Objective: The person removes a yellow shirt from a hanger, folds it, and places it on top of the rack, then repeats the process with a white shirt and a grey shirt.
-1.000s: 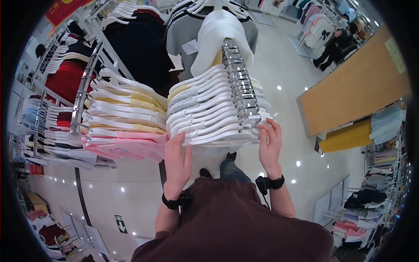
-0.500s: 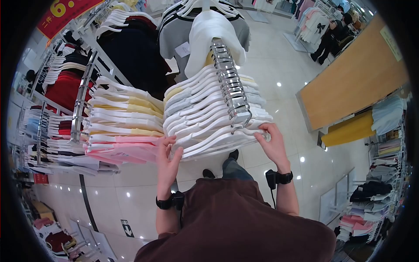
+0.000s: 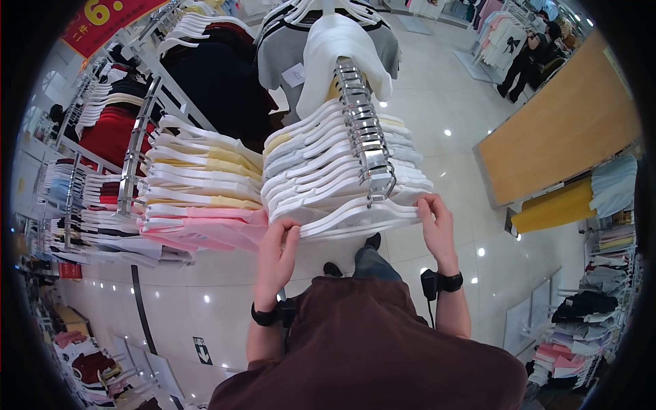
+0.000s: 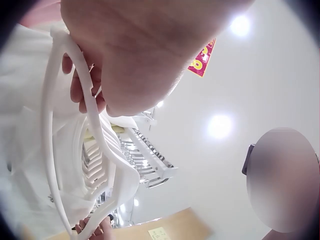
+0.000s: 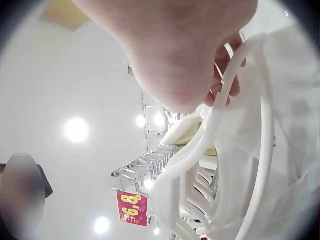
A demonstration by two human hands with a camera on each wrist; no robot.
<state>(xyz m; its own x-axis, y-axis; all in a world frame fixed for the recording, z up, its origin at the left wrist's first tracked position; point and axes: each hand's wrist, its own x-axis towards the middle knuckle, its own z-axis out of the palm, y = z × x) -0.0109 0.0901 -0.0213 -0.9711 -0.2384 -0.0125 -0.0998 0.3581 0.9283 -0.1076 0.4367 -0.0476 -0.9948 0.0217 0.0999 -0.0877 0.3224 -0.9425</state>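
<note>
At the front of a chrome rail (image 3: pixel 362 113), a white hanger (image 3: pixel 362 210) hooks over the end, somewhat apart from the row behind it. My left hand (image 3: pixel 277 260) pinches its left end and my right hand (image 3: pixel 439 229) pinches its right end. In the left wrist view, the fingers (image 4: pixel 80 92) are behind the hanger arm (image 4: pixel 95 112), with thin white cloth beyond. The right wrist view has the fingers (image 5: pixel 232 85) likewise behind the hanger's arm (image 5: pixel 200 132). Several white, grey and pale yellow garments (image 3: pixel 287 160) hang tightly behind.
Left of this row, another rail (image 3: pixel 137 147) carries yellow, white and pink tops (image 3: pixel 212 222). Farther back hang grey shirts (image 3: pixel 280 58) and dark ones (image 3: pixel 215 78). A wooden panel (image 3: pixel 560 130) stands to the right. Another person (image 3: pixel 529 58) is at the far right.
The front hanger has swung out from the row toward me. My hands have gone from lying along the row's sides to pinching its two ends, the left hand lately shifting right.
</note>
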